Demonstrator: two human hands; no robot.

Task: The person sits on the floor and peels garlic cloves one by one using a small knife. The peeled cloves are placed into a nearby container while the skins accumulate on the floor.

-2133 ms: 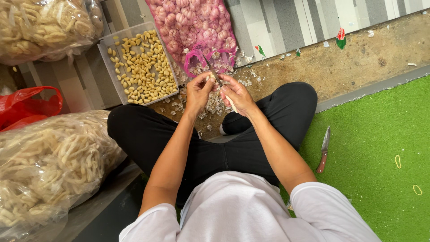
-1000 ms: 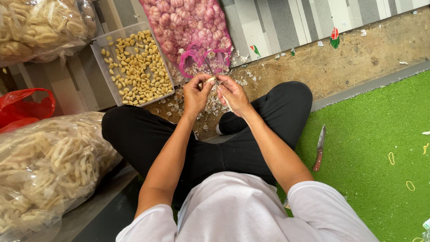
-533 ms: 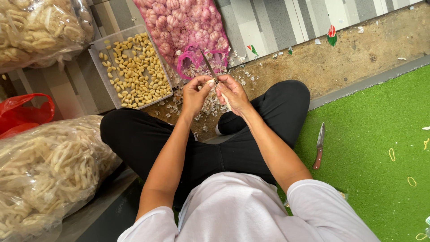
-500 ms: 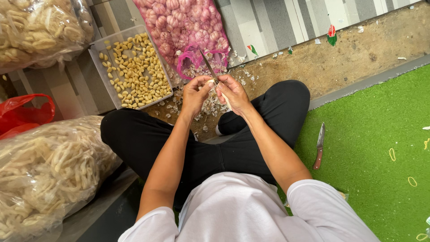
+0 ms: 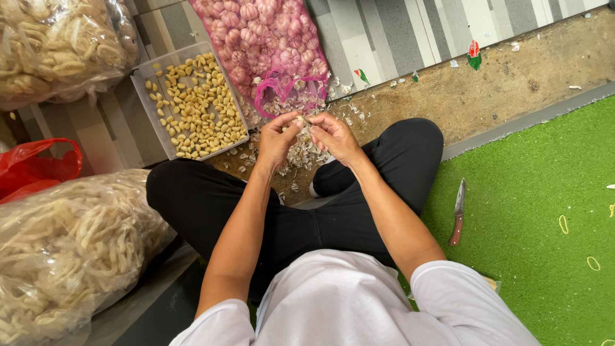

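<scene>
top centre of the frame i see a pink mesh sack of garlic bulbs (image 5: pixel 266 38), with a clear tray of peeled cloves (image 5: pixel 192 106) to its left. clear bags of pale strips (image 5: pixel 64 243) fill the left edge, a red bag (image 5: pixel 32 170) between them. just below the sack, my left hand (image 5: pixel 277 138) and right hand (image 5: pixel 333 136) pinch together on a small, pale garlic piece (image 5: pixel 299 120).

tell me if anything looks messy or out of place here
Yes. Papery garlic skins are scattered over the dirt floor under both hands and beside the tray of peeled cloves. A knife lies loose on the green turf, with a few rubber bands strewn nearby.
</scene>
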